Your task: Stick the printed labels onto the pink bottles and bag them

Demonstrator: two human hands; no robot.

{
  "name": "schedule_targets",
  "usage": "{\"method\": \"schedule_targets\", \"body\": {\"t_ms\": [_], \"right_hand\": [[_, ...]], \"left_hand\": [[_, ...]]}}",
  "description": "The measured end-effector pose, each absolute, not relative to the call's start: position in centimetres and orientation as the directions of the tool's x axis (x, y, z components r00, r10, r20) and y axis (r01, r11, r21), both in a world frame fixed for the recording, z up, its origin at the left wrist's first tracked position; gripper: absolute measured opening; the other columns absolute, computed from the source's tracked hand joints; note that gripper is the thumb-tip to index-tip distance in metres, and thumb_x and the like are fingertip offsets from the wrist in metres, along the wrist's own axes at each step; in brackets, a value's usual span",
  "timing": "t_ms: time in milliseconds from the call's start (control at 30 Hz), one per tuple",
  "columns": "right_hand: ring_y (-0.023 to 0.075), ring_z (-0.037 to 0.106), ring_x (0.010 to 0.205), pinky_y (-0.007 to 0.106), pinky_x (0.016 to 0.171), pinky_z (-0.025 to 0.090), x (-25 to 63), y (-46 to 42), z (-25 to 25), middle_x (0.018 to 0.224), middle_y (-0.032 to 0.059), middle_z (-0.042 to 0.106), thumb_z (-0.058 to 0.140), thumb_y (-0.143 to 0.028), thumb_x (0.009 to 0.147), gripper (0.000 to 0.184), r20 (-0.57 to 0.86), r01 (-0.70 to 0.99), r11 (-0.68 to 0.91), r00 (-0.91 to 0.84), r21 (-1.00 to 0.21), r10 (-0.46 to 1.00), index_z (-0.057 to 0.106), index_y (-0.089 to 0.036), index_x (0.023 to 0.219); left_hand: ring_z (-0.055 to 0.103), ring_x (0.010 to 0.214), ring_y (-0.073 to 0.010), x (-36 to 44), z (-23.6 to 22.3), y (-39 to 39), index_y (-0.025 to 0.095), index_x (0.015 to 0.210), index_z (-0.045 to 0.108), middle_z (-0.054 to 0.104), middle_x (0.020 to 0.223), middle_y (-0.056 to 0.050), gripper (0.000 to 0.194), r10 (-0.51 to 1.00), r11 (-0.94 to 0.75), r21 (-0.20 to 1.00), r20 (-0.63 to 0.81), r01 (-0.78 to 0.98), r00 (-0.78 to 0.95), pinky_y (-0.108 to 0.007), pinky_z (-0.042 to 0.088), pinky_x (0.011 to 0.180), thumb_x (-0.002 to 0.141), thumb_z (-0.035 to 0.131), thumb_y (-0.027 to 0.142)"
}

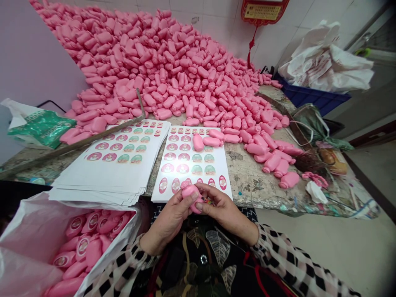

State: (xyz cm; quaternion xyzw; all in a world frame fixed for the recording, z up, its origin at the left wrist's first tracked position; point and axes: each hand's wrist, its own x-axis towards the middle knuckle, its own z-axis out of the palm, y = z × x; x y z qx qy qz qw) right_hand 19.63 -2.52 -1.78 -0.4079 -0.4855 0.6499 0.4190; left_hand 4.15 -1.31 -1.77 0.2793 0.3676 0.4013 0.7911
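Observation:
A small pink plastic bottle [189, 190] is held between both hands, close to my body at the table's front edge. My left hand [173, 214] is closed round its left side, the thumb lying on it. From the right, my right hand [221, 208] pinches the bottle with thumb and fingers; whether a sticker is under them I cannot make out. Just beyond the hands lies a sheet of oval and dome-shaped stickers [193, 165], pink and green. Two loose pink bottles [198, 142] rest on its upper right part.
A huge heap of pink bottles [173, 62] covers the table's back. Left are stacked sticker sheets [102, 177], a long stick [102, 134] and a green bag [41, 128]. A white sack [27, 247] at lower left holds labelled bottles. A blue crate [315, 97] stands at right.

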Motion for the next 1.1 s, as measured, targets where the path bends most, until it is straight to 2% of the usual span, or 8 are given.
{"method": "schedule_targets", "body": {"t_ms": [200, 400, 500, 667, 767, 900, 1000, 1100], "right_hand": [[0.0173, 0.053, 0.110, 0.036, 0.097, 0.041, 19.9, -2.8, -1.7, 0.118, 0.0023, 0.060, 0.065, -0.036, 0.079, 0.048, -0.108, -0.108, -0.147, -0.309, -0.983, 0.945, 0.053, -0.028, 0.126], [0.0179, 0.054, 0.108, 0.036, 0.097, 0.041, 20.1, -3.1, -1.4, 0.111, 0.0017, 0.062, 0.064, -0.037, 0.080, 0.050, -0.087, -0.049, -0.109, -0.329, -0.993, 0.940, 0.052, -0.027, 0.127], [0.0179, 0.053, 0.110, 0.036, 0.099, 0.040, 20.2, -3.4, -1.4, 0.119, 0.0020, 0.059, 0.063, -0.036, 0.081, 0.052, -0.065, -0.031, -0.081, -0.354, -0.996, 0.933, 0.048, -0.029, 0.131], [0.0192, 0.052, 0.107, 0.040, 0.098, 0.040, 21.0, -3.8, -0.9, 0.123, 0.0045, 0.055, 0.064, -0.037, 0.080, 0.060, -0.028, 0.147, 0.026, -0.350, -0.989, 0.936, 0.042, -0.032, 0.136], [0.0185, 0.055, 0.100, 0.039, 0.092, 0.043, 22.4, -3.5, -0.4, 0.113, 0.0046, 0.060, 0.058, -0.038, 0.085, 0.051, -0.001, 0.270, 0.083, -0.298, -0.959, 0.955, 0.046, -0.032, 0.134], [0.0198, 0.057, 0.098, 0.039, 0.090, 0.043, 24.7, -3.1, -0.1, 0.109, 0.0053, 0.064, 0.049, -0.040, 0.089, 0.032, -0.017, 0.334, 0.026, -0.124, -0.942, 0.992, 0.064, -0.025, 0.113], [0.0206, 0.059, 0.096, 0.037, 0.086, 0.045, 26.1, -3.1, -0.3, 0.105, 0.0057, 0.066, 0.052, -0.041, 0.087, 0.029, -0.025, 0.347, -0.026, 0.006, -0.938, 1.000, 0.066, -0.022, 0.104], [0.0199, 0.059, 0.089, 0.033, 0.077, 0.046, 26.9, -3.3, -0.9, 0.098, 0.0053, 0.067, 0.052, -0.041, 0.086, 0.031, -0.007, 0.382, -0.032, 0.066, -0.923, 0.998, 0.063, -0.021, 0.106]], "left_hand": [[0.059, 0.086, -0.0147, 4.3, -1.9, -1.5, 0.017, 0.096, 0.067, 0.066, 0.094, -0.006, 0.020, 0.842, 0.521, 0.733, -0.359, -0.438, 0.402, -0.028, 0.044, 0.085, 0.081, 0.064, 0.030], [0.060, 0.084, -0.0145, 4.4, -1.8, -1.7, 0.018, 0.100, 0.067, 0.067, 0.094, -0.006, 0.025, 0.841, 0.522, 0.741, -0.363, -0.423, 0.402, -0.027, 0.045, 0.081, 0.079, 0.066, 0.031], [0.061, 0.085, -0.0154, 4.4, -1.7, -1.7, 0.017, 0.098, 0.068, 0.067, 0.094, -0.006, 0.024, 0.837, 0.531, 0.726, -0.369, -0.436, 0.405, -0.027, 0.046, 0.082, 0.078, 0.067, 0.030], [0.062, 0.088, -0.0157, 4.5, -1.1, -1.5, 0.015, 0.096, 0.067, 0.068, 0.093, -0.006, 0.020, 0.844, 0.525, 0.722, -0.375, -0.450, 0.382, -0.028, 0.046, 0.085, 0.079, 0.066, 0.025], [0.063, 0.089, -0.0167, 4.2, -0.6, -1.1, 0.015, 0.098, 0.065, 0.068, 0.095, -0.006, 0.022, 0.850, 0.523, 0.715, -0.395, -0.464, 0.348, -0.031, 0.046, 0.089, 0.077, 0.067, 0.022], [0.064, 0.076, -0.0170, 3.6, -0.1, -0.4, 0.014, 0.099, 0.060, 0.067, 0.080, -0.005, 0.026, 0.854, 0.519, 0.743, -0.423, -0.423, 0.304, -0.035, 0.050, 0.082, 0.076, 0.069, 0.025], [0.062, 0.066, -0.0161, 3.3, 0.1, 0.3, 0.014, 0.105, 0.057, 0.065, 0.073, -0.004, 0.032, 0.840, 0.539, 0.737, -0.431, -0.409, 0.330, -0.036, 0.052, 0.074, 0.081, 0.063, 0.034], [0.062, 0.066, -0.0175, 3.5, 0.2, 1.1, 0.013, 0.109, 0.055, 0.064, 0.075, -0.008, 0.042, 0.803, 0.595, 0.653, -0.458, -0.468, 0.382, -0.037, 0.053, 0.069, 0.087, 0.050, 0.047]]}}
